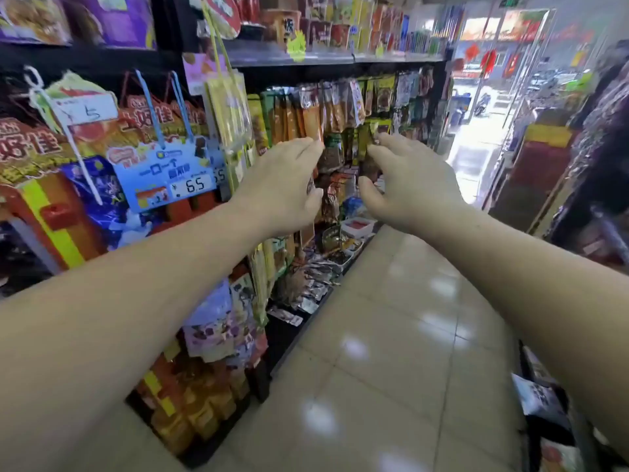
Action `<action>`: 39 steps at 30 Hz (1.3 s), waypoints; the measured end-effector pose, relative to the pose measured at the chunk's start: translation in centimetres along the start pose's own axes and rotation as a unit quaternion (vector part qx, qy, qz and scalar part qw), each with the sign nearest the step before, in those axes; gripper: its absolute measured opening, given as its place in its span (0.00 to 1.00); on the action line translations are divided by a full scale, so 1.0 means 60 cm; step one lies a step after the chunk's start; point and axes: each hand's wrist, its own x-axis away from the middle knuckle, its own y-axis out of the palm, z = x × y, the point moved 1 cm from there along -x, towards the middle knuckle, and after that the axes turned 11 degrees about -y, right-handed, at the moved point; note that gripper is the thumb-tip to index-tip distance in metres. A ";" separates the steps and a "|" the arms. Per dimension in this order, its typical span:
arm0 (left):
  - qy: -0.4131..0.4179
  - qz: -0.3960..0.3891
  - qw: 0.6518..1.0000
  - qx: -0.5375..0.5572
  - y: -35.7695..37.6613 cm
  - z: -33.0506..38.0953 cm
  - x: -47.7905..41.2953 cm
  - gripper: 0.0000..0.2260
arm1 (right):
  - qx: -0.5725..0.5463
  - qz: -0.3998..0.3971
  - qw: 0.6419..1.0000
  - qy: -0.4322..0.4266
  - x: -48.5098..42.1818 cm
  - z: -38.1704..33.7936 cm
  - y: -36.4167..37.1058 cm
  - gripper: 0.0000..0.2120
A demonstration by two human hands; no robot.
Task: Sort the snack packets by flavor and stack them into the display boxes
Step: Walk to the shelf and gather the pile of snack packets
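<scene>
Low on the rack, a shallow white plastic tray (358, 227) holds something red. Just left of it, an open dark cardboard display box (332, 237) carries small dark and gold packets. Below these, loose silver-and-black foil sachets (318, 284) lie heaped along the black bottom ledge. Higher up, orange and brown plastic snack bags (311, 114) hang in a tight row under a grey metal shelf board (323, 59), and both bare arms reach toward that row. The right hand (413, 185) pinches a narrow yellow-topped, dark brown snack packet (369, 166) between forefinger tip and thumb. The packet stands upright at the hand's left edge, in front of the hanging bags and well above the tray and box. The left hand (282, 185) is near the packet but apart from the right hand, its fingers curved over the thumb in a C; whether it holds anything cannot be told. A blue card price tag (170, 175) reading 6.5 hangs further left.
</scene>
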 end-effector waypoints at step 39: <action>-0.122 -0.378 0.912 0.107 1.288 0.126 -1.038 0.31 | -0.136 -0.347 0.915 0.156 -0.423 1.061 1.133 0.20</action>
